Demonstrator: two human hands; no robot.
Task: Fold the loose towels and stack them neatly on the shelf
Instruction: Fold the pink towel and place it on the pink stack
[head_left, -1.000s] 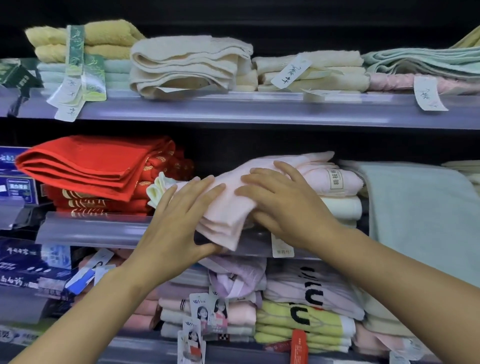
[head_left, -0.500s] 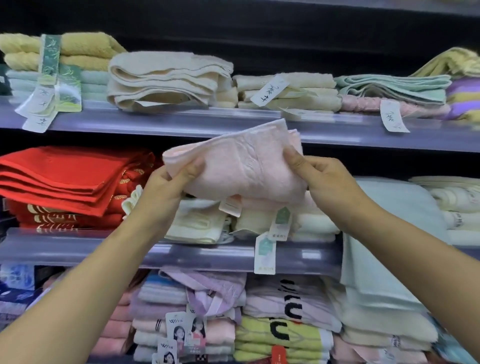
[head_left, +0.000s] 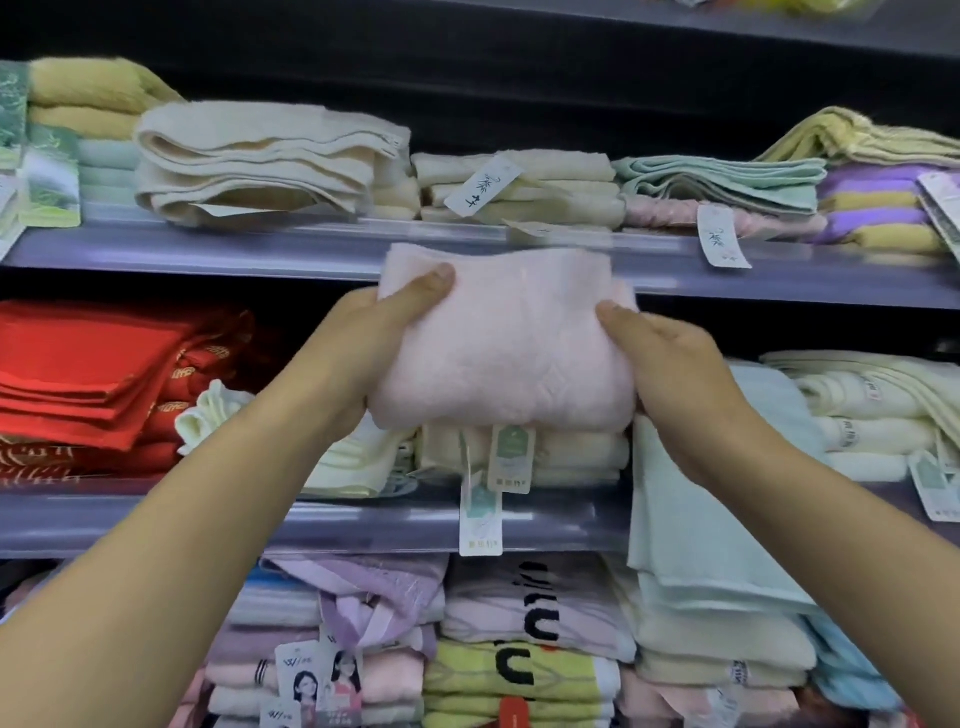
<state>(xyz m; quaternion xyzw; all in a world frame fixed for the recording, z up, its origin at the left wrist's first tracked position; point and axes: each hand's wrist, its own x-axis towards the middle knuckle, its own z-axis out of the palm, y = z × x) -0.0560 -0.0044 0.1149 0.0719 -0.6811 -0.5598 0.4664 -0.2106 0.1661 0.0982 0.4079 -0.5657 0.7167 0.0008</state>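
Pink folded towel (head_left: 506, 343) is sitting up between both hands, over the cream stack (head_left: 524, 452) on the middle shelf (head_left: 363, 525) | left hand (head_left: 363, 353) and right hand (head_left: 675, 374) are squeezing its sides | risk: it is flopping open or knocking tags (head_left: 511, 457) if grip is loosening.

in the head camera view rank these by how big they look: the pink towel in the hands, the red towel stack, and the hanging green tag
1. Red towel stack, though partly cut off at the frame's left edge.
2. Pink towel, nearer the camera, so its true rank against the stack is unsure.
3. Green tag, clearly smallest.
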